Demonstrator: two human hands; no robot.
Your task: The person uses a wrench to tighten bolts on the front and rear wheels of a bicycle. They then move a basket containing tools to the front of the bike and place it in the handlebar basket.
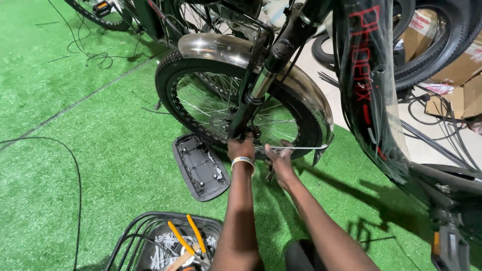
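Reaching forward from 6 o'clock, both hands are seen at the hub of the front wheel (201,95), which stands upright on the green turf (100,150). The left hand (241,149), with a pale wristband (243,160) on it, is closed around the lower end of the fork leg (251,100), fingers curled together on it. The right hand (280,161) lies just beside it at 3 o'clock; its fingers are pinched on a thin metal stay (301,147) that runs out toward 3 o'clock to the rear edge of the chrome mudguard (311,98). A dark tool seems to be held under that hand, but it cannot be told clearly.

A black saddle (200,168) is laid underside up on the turf at 9 o'clock from the hands, touching the tyre. At 6 o'clock, near the left forearm, a black wire basket (133,233) is seen with yellow-handled pliers (193,241) in it. A wrapped black frame (369,90) is leaned in at 2 o'clock. Cardboard boxes (462,80) are stacked at 3 o'clock, well apart from the hands.
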